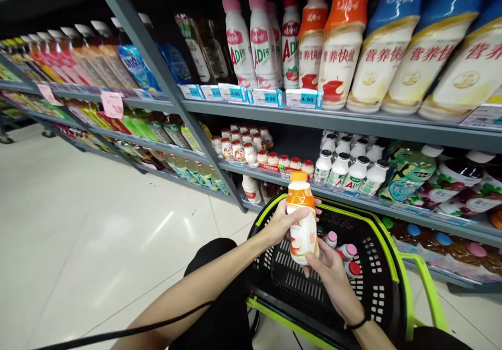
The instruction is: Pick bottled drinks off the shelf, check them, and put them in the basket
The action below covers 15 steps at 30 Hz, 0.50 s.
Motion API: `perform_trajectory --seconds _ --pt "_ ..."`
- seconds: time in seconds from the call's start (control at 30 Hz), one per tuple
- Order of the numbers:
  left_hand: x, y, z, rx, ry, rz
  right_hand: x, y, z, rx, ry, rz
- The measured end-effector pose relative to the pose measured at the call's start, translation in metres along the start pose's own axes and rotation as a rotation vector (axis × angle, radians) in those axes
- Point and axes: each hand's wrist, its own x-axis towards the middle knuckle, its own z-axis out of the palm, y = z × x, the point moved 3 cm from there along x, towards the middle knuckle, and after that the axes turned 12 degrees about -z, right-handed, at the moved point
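A white drink bottle [303, 229] with an orange cap and orange upper label is held in both hands above the basket. My left hand [283, 220] wraps round its upper half, thumb across the front. Lower down, my right hand [327, 263] grips the base, with a dark band on that wrist. Below them is a black shopping basket [286, 282] with a lime-green rim and handle. Inside it, on the right, lie several bottles with pink and red caps [354, 269], partly hidden by my right hand.
A grey shelf [251, 110] runs across in front, stocked with tall orange- and blue-wrapped bottles [386, 41]. On the level below stand small white bottles with black caps [340, 168]. Pale floor tiles [98, 235] stretch out on the left.
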Motion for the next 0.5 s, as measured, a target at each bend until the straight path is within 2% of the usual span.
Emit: perform_trajectory --seconds 0.23,0.5 --pt "-0.005 -0.005 0.003 0.000 -0.101 0.013 -0.005 0.007 -0.004 -0.046 -0.027 0.021" --pt "-0.014 -0.002 0.011 0.108 -0.215 -0.019 -0.014 0.004 -0.002 -0.232 -0.045 0.003"
